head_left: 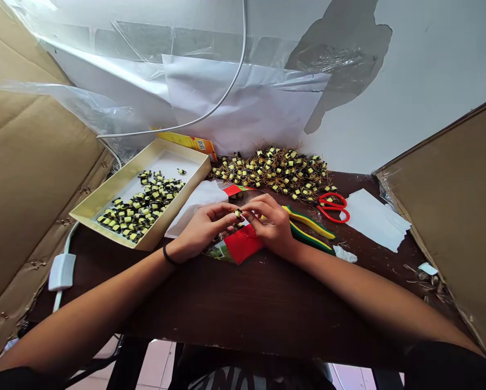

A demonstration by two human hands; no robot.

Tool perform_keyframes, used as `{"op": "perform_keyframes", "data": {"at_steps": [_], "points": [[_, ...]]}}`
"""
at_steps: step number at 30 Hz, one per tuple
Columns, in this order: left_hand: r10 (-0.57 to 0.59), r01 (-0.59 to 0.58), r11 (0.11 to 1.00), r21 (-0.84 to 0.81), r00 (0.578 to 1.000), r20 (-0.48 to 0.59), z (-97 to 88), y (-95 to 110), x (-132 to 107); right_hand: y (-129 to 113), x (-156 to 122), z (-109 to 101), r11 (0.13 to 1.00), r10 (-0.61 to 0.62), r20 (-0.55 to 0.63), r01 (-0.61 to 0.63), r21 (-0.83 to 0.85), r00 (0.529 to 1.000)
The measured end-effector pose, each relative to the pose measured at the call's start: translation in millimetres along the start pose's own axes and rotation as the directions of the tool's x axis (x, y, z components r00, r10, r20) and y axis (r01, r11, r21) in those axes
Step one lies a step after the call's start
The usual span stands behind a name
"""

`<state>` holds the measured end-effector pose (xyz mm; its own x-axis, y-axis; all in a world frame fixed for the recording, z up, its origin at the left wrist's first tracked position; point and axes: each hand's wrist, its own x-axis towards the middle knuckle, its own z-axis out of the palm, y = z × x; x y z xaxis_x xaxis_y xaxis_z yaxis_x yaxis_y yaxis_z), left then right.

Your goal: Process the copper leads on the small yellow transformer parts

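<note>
Between the fingertips of both hands, over the middle of the table, is a small coil [238, 213] with yellow tape and black ends. My left hand [206, 227] pinches it from the left. My right hand [272, 221] is closed at its other side, thumb and forefinger together, apparently on a thin wire that is too fine to make out. Under the hands lies a red and green printed sheet [243, 245]. Beside my right hand are pliers [311, 223] with yellow and green handles. Behind the hands, similar coils with copper wire ends form a heap [275, 168].
A shallow cream box [147, 244] with many coils stands at the left. Red-handled scissors [335, 207], white paper [375, 219] and a crumpled tissue [345, 254] lie at the right. A white cable with an inline switch [61, 272] runs along the left. Cardboard walls [449, 200] flank the table.
</note>
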<state>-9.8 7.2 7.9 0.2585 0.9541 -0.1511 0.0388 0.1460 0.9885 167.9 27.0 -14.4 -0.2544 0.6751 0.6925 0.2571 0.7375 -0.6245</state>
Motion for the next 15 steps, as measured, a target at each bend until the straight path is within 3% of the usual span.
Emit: {"op": "perform_keyframes", "data": {"at_steps": [10,15], "points": [[-0.028,0.021,0.992,-0.128,0.998,-0.052,1.9,-2.5,-0.5,-4.3,1.3,-0.4,0.989,0.147,0.025,-0.146,-0.03,0.989],[-0.008,0.003,0.995,-0.095,0.998,-0.056,1.0,-2.8,0.1,-2.7,0.5,0.6,0.99,0.134,0.027,-0.132,-0.055,0.991]]}}
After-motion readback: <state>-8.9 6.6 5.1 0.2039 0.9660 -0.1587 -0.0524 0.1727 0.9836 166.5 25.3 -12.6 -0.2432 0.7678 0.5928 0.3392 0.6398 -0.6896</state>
